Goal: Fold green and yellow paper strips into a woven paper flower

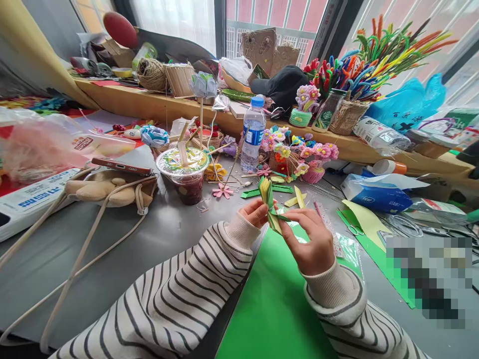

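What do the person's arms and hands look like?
Both arms wear a knitted top with cream and dark stripes running around the sleeves. Each sleeve ends in a plain cream ribbed cuff at the wrist. The left hand and right hand are bare: no gloves, and no rings or watch that show.

Water bottle (253, 133) beside a sealed cup (184, 174), probably dessert.

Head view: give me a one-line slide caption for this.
Left hand and right hand pinch a folded green-and-yellow paper piece above a green sheet on a cluttered craft table.
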Demonstrator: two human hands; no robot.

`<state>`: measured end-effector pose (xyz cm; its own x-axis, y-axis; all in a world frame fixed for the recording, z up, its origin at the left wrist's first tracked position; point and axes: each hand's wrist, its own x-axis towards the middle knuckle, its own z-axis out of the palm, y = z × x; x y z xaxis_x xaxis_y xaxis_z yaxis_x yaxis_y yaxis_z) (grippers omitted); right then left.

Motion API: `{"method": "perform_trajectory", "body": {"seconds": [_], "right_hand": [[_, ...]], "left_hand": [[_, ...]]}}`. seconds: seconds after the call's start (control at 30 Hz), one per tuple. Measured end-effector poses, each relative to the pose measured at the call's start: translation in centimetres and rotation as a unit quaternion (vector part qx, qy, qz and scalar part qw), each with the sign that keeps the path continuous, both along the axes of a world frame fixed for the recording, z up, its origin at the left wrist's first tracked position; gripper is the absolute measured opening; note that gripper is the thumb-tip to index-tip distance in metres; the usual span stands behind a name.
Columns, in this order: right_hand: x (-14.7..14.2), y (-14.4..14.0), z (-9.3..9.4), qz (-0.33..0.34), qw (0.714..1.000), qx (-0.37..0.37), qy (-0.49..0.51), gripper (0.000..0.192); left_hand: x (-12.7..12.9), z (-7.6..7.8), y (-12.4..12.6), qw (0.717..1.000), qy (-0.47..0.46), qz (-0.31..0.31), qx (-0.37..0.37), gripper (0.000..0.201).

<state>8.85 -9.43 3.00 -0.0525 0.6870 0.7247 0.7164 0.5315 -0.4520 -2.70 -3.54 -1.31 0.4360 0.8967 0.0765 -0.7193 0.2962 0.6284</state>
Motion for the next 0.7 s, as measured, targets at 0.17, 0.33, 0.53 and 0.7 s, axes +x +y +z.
{"method": "perform_trajectory", "body": {"seconds": [0.17, 0.33, 0.53, 0.7], "right_hand": [[0.5, 0.3, 0.0, 0.05, 0.998, -0.048, 0.006, 0.005], [0.6, 0.5, -0.2, 0.058, 0.997, -0.053, 0.003, 0.01], [0.4, 0.4, -0.2, 0.051, 0.997, -0.049, 0.021, 0.009], [0.8, 0.6, 0.2, 0.073, 0.996, -0.046, 0.01, 0.012]], "left_hand": [[0.1, 0.0, 0.0, 1.0, -0.002, -0.001, -0.005, 0.023], [0.0, 0.8, -0.4, 1.0, 0.006, -0.009, -0.018, 0.028], [0.0, 0.8, -0.4, 0.999, 0.027, -0.016, -0.028, 0.025], [-0.1, 0.9, -0.1, 0.998, 0.039, -0.038, -0.028, 0.026]]}}
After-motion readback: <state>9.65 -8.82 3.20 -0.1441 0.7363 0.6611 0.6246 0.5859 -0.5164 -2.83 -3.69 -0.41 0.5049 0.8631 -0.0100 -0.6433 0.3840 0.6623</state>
